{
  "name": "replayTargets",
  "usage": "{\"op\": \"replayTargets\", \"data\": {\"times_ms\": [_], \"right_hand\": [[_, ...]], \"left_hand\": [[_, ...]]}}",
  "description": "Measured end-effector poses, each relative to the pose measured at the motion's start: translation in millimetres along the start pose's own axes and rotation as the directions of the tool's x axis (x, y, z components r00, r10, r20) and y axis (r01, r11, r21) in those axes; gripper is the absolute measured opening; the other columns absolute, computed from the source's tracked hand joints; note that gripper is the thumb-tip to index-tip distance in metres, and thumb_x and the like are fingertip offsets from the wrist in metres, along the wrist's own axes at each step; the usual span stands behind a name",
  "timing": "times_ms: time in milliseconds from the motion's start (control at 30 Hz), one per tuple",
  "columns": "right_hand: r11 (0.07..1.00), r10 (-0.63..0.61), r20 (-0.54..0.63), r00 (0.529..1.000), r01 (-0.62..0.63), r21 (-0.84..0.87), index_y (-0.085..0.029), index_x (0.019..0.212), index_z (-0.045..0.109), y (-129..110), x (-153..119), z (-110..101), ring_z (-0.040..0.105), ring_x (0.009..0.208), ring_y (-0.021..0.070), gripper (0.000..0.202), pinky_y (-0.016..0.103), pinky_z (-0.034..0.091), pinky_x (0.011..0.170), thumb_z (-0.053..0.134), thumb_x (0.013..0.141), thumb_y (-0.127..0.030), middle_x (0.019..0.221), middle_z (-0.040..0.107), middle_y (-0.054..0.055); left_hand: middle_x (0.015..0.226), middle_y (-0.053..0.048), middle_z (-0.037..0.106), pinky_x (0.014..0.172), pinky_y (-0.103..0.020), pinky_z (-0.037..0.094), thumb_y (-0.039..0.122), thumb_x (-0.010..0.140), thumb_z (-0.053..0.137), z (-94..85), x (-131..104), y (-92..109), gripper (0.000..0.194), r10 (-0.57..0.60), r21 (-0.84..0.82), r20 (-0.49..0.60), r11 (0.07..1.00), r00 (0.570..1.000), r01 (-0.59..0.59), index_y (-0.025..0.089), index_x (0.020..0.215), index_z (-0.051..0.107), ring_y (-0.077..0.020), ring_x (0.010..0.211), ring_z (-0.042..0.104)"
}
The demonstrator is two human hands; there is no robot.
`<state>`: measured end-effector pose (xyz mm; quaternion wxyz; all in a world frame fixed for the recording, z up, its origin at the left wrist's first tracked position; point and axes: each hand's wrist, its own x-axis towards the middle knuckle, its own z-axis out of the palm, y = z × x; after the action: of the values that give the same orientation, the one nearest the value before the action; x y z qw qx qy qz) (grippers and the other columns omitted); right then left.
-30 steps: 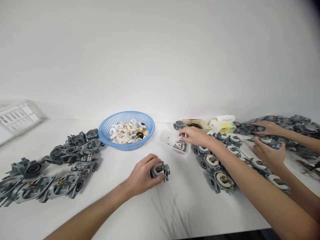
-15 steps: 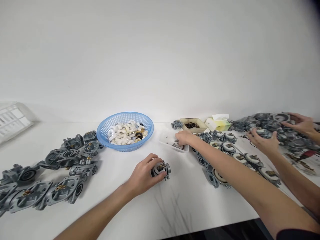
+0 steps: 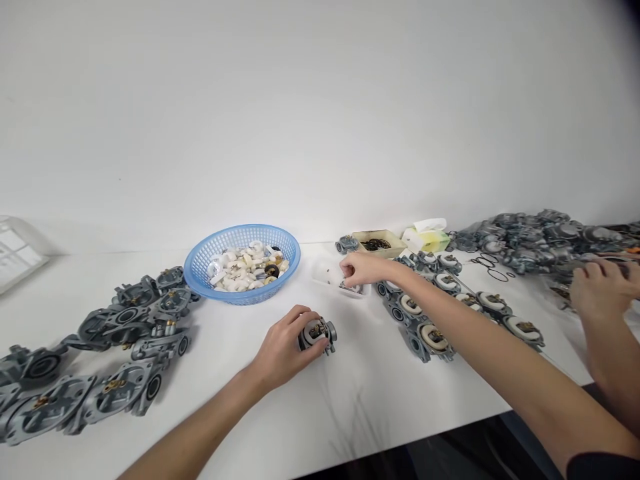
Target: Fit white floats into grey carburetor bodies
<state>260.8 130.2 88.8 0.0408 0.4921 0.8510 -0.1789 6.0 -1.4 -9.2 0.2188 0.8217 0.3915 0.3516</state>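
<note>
1. One big white desk [image 3: 350, 400] fills most of the view, with a plain white wall behind it.
2. Lots of grey metal castings [image 3: 105, 353] are piled on the left side of the desk. More sit in a row [image 3: 440, 313] on the right, those ones with white round pieces on top, and there's a further heap [image 3: 530, 237] in the far right corner.
3. Next down in size is the blue basket [image 3: 243, 263], full of small white plastic bits plus one black one.
4. Left hand [image 3: 283, 347] is cupped over one single casting [image 3: 317, 333] resting on the desk, front and centre; fingers are wrapped round its left side, so it's held.
5. That casting looks like solid die-cast metal: stiff, fairly heavy for its size, not fragile, though the little brass fittings stick out. I'd grip it by the main body rather than those.
6. Right hand [image 3: 363, 267] reaches into a small clear tray [image 3: 333, 277] of tiny metal pieces, fingertips pinched together. Whether there's actually a piece between them I can't tell.
7. Someone else's hand [image 3: 597, 287] is at the right edge, partly cut off.
8. Hard to make out: what's in the little beige box [image 3: 377, 243] (dark rings, maybe), and the white crate [image 3: 17, 253] at far left is mostly cropped.
</note>
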Motion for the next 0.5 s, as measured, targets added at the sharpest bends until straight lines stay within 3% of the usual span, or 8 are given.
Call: {"op": "replayTargets", "data": {"times_ms": [133, 333, 500], "right_hand": [[0.969, -0.100, -0.102, 0.990, 0.120, 0.216, -0.018, 0.083, 0.063, -19.2, -15.4, 9.3, 0.059, 0.069, 0.0149, 0.014, 0.025, 0.044, 0.061, 0.064, 0.070, -0.016, 0.074, 0.065, -0.001], [0.848, -0.184, -0.216, 0.959, 0.266, 0.459, -0.018, 0.098, 0.065, -48.7, -36.9, 40.1, 0.063, 0.078, 0.0155, 0.020, 0.027, 0.051, 0.073, 0.057, 0.079, -0.018, 0.086, 0.067, 0.002], [0.629, -0.101, -0.304, 0.947, 0.298, 0.718, -0.021, 0.095, 0.064, -63.3, -44.5, 73.3, 0.062, 0.079, 0.0163, 0.013, 0.030, 0.052, 0.075, 0.063, 0.082, -0.023, 0.088, 0.066, 0.002]], "left_hand": [[0.115, -0.006, 0.063, 0.086, -0.035, 0.055, 0.031, 0.090, 0.065, -0.2, 0.3, 0.1, 0.027, 0.007, -0.008, -0.004, 1.000, 1.000, -0.007, 0.026, 0.117, 0.060, -0.0215, 0.097, 0.066], [0.108, -0.005, 0.064, 0.080, -0.034, 0.055, 0.029, 0.079, 0.072, -4.2, 2.2, 5.0, 0.036, -0.038, 0.005, -0.048, 0.999, 0.998, 0.038, 0.025, 0.111, 0.056, -0.0212, 0.090, 0.065], [0.101, -0.004, 0.064, 0.077, -0.031, 0.054, 0.023, 0.076, 0.070, -4.9, 4.6, 5.9, 0.027, -0.007, -0.025, -0.100, 1.000, 0.995, 0.005, 0.022, 0.100, 0.059, -0.0192, 0.087, 0.064]]}}
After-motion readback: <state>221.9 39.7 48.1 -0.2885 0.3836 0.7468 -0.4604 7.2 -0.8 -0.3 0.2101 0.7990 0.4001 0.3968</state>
